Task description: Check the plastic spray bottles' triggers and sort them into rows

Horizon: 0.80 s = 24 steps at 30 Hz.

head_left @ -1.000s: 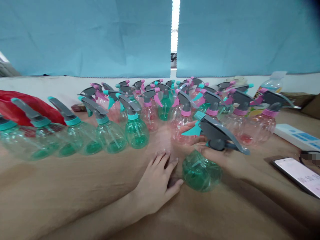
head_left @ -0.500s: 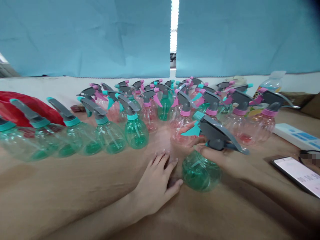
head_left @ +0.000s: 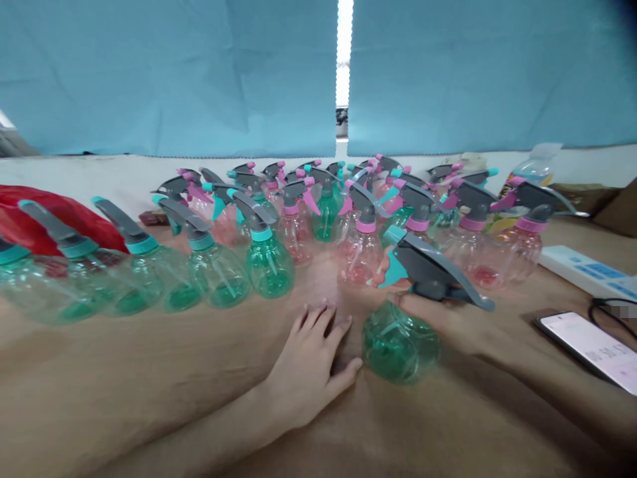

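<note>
I have the green bottle (head_left: 401,348) left of the phone (head_left: 592,348) and about level with it, its trigger (head_left: 395,269) turned away from the phone; the right grip (head_left: 442,317) is clamped round the neck, thumb across the near side, fingertips curled by the trigger; I cannot tell whether the trigger is squeezed, nor whether the base bears on the counter (head_left: 174,378). To do this well, I would seat the thumb firmly at the neck and let the fingers work square and even; the round body looks smooth, so a slack thumb could let it swivel towards the phone.

The left grip (head_left: 311,368) lies further left of the phone than the bottle, palm down, fingers apart, holding nothing, its thumb just beside the body; I would leave it flat as a guard, or cup the base if that wobbles. Beyond the phone and to its left stand pink bottles (head_left: 361,255); I would mind the nozzle (head_left: 395,234) against them. The white box (head_left: 587,269) lies just beyond the phone; the teal-collared row (head_left: 216,275) runs far to its left, red plastic (head_left: 82,219) behind; the blue curtain (head_left: 174,73) hangs farthest beyond the phone.
</note>
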Available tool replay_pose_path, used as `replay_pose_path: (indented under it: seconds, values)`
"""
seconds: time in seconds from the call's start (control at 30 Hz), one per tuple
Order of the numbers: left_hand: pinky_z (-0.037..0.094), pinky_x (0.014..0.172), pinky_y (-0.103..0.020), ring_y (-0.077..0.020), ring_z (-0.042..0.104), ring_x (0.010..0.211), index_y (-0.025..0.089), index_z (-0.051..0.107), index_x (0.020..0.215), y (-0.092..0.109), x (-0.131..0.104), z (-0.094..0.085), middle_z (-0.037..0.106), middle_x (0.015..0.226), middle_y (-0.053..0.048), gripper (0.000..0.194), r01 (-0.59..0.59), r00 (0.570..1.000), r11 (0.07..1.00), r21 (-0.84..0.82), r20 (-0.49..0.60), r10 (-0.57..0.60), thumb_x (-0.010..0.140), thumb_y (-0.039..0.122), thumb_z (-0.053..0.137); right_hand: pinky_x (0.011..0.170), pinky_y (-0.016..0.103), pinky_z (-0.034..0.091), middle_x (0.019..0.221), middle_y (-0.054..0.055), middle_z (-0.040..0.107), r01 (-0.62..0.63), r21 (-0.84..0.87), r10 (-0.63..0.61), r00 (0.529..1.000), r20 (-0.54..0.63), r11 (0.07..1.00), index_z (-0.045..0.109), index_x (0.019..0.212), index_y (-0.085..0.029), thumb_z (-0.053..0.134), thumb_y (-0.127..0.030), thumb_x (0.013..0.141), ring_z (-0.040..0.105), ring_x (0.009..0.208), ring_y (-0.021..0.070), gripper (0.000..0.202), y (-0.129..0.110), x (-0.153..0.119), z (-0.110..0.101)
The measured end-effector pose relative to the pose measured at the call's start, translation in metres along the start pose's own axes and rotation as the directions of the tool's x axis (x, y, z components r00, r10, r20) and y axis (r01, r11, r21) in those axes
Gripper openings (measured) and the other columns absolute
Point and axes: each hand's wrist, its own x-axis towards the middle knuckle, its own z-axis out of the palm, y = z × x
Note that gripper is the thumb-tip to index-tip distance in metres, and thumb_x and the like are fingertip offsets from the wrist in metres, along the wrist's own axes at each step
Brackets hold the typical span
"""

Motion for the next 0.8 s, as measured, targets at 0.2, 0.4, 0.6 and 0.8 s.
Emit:
replay_pose_path:
  seconds: [0.2, 0.4, 0.6, 0.8]
  values:
    - [0.03, 0.106, -0.054, -0.035, 0.035, 0.133, 0.014, 0.051, 0.132, -0.0009, -0.0003, 0.001, 0.044, 0.142, -0.018, 0.052, 0.003, 1.0, 1.0, -0.02, -0.012, -0.003, 0.09, 0.044, 0.055, 0.043, 0.026, 0.035, 0.048, -0.004, 0.044, -0.019, 0.09, 0.01, 0.995, 0.095, 0.996, 0.045, 0.056, -0.025, 0.051, -0.027, 0.068, 0.043, 0.045, 0.0134, 0.013, 0.0026, 0.0015, 0.0002]
    - [0.029, 0.106, -0.054, -0.0355, 0.036, 0.132, 0.015, 0.049, 0.134, -0.0015, 0.0006, 0.0007, 0.043, 0.142, -0.018, 0.053, 0.015, 1.0, 1.0, -0.014, -0.001, -0.015, 0.089, 0.042, 0.056, 0.044, 0.029, 0.036, 0.049, -0.004, 0.043, -0.062, -0.003, 0.062, 0.997, 0.038, 0.998, 0.049, 0.07, -0.027, 0.052, -0.032, 0.07, 0.043, 0.046, 0.016, 0.006, 0.0039, -0.0008, 0.0005]
    - [0.031, 0.104, -0.055, -0.0365, 0.036, 0.131, 0.015, 0.05, 0.133, -0.0018, -0.0006, 0.001, 0.043, 0.141, -0.018, 0.052, 0.007, 1.0, 0.999, -0.035, -0.019, -0.008, 0.09, 0.043, 0.056, 0.05, 0.029, 0.041, 0.06, -0.001, 0.049, -0.048, 0.014, 0.047, 0.997, 0.063, 0.999, 0.052, 0.072, -0.026, 0.048, -0.031, 0.074, 0.047, 0.056, 0.0167, 0.007, 0.0033, -0.0011, 0.0017]
    - [0.031, 0.105, -0.052, -0.0351, 0.036, 0.131, 0.014, 0.051, 0.132, -0.0015, -0.0007, 0.0012, 0.044, 0.14, -0.018, 0.05, 0.009, 1.0, 1.0, -0.027, -0.023, -0.01, 0.09, 0.041, 0.057, 0.053, 0.026, 0.044, 0.059, -0.003, 0.046, -0.023, 0.056, 0.02, 0.999, 0.038, 0.998, 0.04, 0.055, -0.024, 0.053, -0.024, 0.074, 0.043, 0.052, 0.0118, 0.023, 0.0074, -0.0003, 0.0033]
